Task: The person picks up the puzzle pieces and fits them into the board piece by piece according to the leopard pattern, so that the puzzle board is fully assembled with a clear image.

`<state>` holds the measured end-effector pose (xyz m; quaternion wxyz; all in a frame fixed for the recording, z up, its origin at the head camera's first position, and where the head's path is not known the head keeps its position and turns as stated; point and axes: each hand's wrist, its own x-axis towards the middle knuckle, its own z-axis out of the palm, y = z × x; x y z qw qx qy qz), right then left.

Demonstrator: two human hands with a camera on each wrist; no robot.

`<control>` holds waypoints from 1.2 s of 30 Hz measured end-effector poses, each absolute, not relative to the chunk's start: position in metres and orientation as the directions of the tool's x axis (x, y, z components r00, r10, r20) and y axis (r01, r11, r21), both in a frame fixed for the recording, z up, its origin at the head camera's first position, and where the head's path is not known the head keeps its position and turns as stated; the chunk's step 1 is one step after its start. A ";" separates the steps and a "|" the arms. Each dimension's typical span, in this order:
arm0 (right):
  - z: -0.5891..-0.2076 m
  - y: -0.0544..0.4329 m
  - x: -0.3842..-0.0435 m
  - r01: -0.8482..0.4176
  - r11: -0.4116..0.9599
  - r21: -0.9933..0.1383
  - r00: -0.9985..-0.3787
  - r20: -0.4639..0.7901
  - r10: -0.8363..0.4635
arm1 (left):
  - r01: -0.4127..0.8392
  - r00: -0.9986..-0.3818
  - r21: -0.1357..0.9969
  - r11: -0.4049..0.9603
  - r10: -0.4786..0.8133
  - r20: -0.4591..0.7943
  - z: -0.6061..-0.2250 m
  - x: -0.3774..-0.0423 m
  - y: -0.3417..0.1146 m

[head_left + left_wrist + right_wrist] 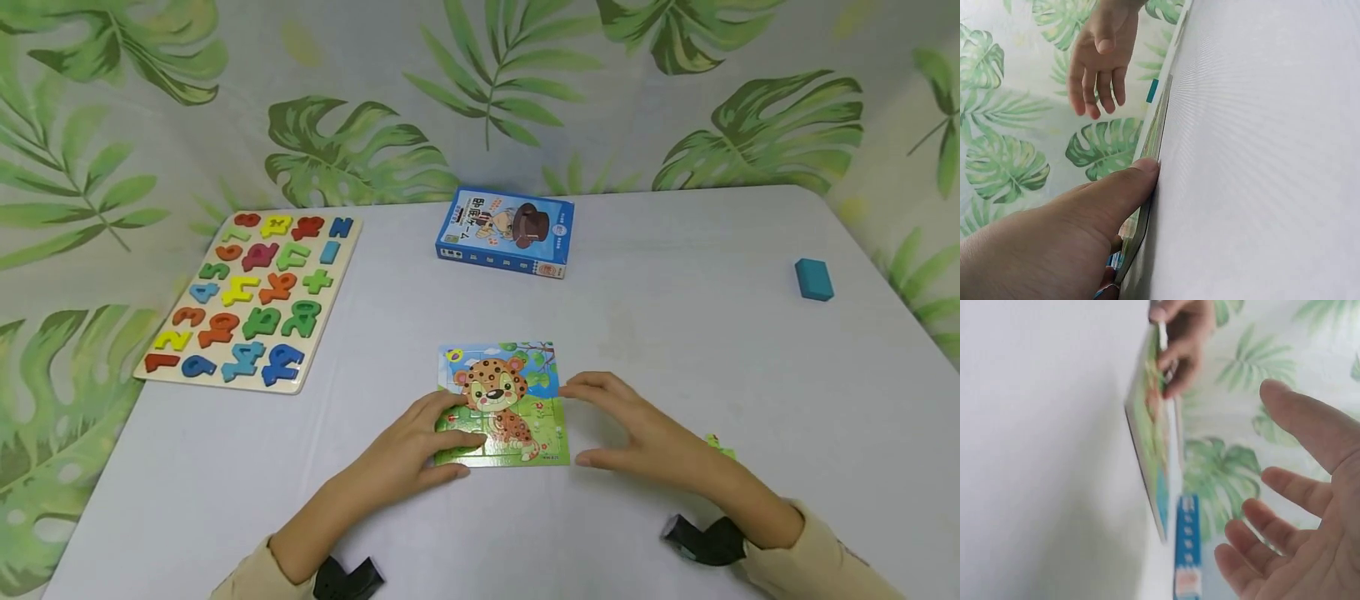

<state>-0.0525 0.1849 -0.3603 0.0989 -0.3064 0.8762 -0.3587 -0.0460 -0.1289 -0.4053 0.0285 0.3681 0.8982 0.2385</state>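
A square jigsaw puzzle (536, 429) with a cartoon leopard on grass lies in the middle of the table. My left hand (420, 442) holds its near left corner, the thumb against the near edge and the fingers over the picture. In the left wrist view that thumb (1132, 184) touches the puzzle's edge. Just off the puzzle's right side is my right hand (637, 429), thumb and fingers apart. The right wrist view shows this right hand (1297, 519) with nothing in it. My left fingers cover part of the puzzle's left side.
A small green and yellow piece (714, 442) peeks out beyond my right forearm. A wooden number board (251, 300) lies at left, a blue box (506, 233) at the back, a teal block (813, 279) far right. Leaf-print cloth (495, 92) stands behind the table.
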 end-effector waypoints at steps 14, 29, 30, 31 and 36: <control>-0.354 0.275 -0.012 -0.358 0.629 -0.690 -0.925 0.170 -0.339 | 0.641 -0.731 0.461 0.614 0.671 0.123 -0.405 -0.045 -0.129; -0.399 0.315 0.006 -0.326 0.711 -0.623 -0.943 0.166 -0.287 | 0.633 -0.736 0.463 0.621 0.668 0.110 -0.404 -0.045 -0.129; -0.401 0.316 0.006 -0.336 0.719 -0.609 -0.940 0.172 -0.294 | 0.634 -0.736 0.462 0.620 0.668 0.112 -0.404 -0.045 -0.129; -0.402 0.317 0.006 -0.347 0.726 -0.594 -0.937 0.178 -0.302 | 0.635 -0.735 0.462 0.619 0.669 0.114 -0.404 -0.045 -0.129; -0.405 0.319 0.005 -0.364 0.770 -0.525 -0.931 0.180 -0.317 | 0.637 -0.734 0.462 0.617 0.669 0.118 -0.405 -0.045 -0.129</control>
